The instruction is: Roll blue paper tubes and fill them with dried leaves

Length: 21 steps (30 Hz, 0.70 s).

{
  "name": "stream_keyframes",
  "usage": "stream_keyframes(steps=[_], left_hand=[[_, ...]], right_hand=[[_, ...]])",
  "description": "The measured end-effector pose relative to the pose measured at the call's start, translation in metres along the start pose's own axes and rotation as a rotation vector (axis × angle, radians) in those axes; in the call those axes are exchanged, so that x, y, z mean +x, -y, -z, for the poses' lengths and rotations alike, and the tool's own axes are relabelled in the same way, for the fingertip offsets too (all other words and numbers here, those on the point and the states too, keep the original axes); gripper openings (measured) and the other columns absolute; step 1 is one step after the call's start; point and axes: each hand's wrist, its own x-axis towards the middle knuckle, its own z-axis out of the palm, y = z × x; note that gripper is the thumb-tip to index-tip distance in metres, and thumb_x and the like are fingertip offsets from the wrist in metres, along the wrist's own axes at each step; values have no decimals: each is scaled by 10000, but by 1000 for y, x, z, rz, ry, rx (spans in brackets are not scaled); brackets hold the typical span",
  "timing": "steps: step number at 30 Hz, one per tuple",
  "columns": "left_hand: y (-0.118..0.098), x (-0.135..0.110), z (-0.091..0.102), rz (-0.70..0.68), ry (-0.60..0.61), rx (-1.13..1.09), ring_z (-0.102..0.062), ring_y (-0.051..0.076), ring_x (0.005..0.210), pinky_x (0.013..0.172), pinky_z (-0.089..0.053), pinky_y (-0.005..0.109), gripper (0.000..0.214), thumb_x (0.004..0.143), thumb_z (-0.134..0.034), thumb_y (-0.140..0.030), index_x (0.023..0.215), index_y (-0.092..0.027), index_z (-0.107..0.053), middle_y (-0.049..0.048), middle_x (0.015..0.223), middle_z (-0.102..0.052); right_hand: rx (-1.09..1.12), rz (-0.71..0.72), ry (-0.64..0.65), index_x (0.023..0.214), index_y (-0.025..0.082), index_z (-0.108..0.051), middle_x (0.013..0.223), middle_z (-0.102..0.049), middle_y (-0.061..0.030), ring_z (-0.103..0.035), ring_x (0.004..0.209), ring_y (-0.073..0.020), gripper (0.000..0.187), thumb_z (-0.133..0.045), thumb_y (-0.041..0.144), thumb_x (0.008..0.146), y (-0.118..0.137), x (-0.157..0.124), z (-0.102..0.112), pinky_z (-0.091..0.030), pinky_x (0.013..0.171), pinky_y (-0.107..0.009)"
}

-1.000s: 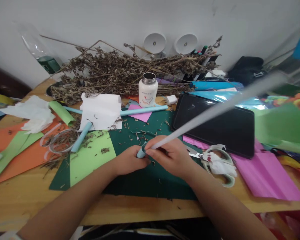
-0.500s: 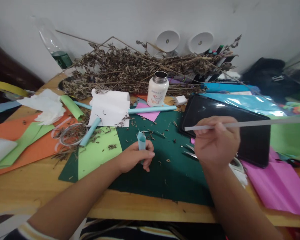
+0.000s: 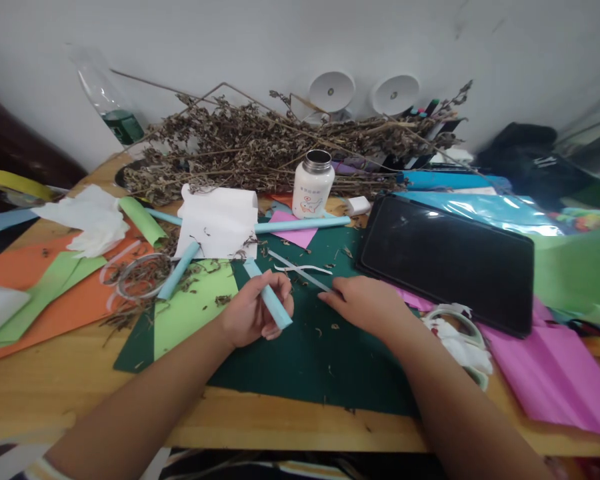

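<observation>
My left hand [image 3: 257, 313] is closed around a light-blue rolled paper tube [image 3: 273, 303], which slants down to the right across the fingers. Over the dark green cutting mat [image 3: 310, 360], my right hand [image 3: 363, 303] is palm down, its fingertips at the near end of a narrow translucent strip [image 3: 295, 269]. The fingers look closed on that end; the grip itself is partly hidden. A thin white curled strip [image 3: 317, 269] crosses it. Beside my right wrist are pale green scissors handles [image 3: 475, 377] with crumpled white tissue; the blades do not show.
A white open bottle [image 3: 313, 187] stands behind the mat, before piled dried plants [image 3: 240, 140]. To the right lie a black tablet [image 3: 450, 260] and pink paper [image 3: 555, 387]. White paper [image 3: 217, 227], another blue tube [image 3: 179, 270] and a tape roll [image 3: 143, 277] sit left.
My right hand has come down and left from above the tablet to the mat with the translucent strip. In my left hand the blue tube has tipped from upright to slanting.
</observation>
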Motion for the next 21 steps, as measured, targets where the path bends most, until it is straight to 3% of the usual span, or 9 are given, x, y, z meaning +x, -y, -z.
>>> stream_keyframes(steps=[3,7,9,21], left_hand=[[2,0,-1,5,-7,20,-314,45,246,276,-305,154,377,785,-355,-494,666,-148,-441,-28,397,-462],[6,0,-3,27,-75,57,-327,45,243,265,-301,140,436,767,-342,-556,659,-145,-440,-27,383,-476],[8,0,-3,37,-107,66,-335,47,236,258,-299,133,452,761,-339,-571,659,-143,-442,-30,374,-477],[4,-1,-3,126,-33,-186,-303,36,231,257,-313,137,584,717,-157,-660,636,-160,-446,-38,364,-443]], right_hand=[[65,91,-108,839,184,-557,809,-615,-72,-573,719,-215,343,-380,474,789,5,-4,4,-373,534,-273],[301,533,-207,995,200,-512,933,-602,-56,-553,826,-175,318,-459,423,775,18,-11,3,-423,671,-272],[339,656,-259,1002,196,-512,918,-610,-55,-557,794,-168,285,-460,374,787,24,-13,-1,-430,662,-275],[517,638,-502,994,165,-513,826,-616,-46,-534,762,-149,260,-479,316,786,35,-12,-9,-439,680,-268]])
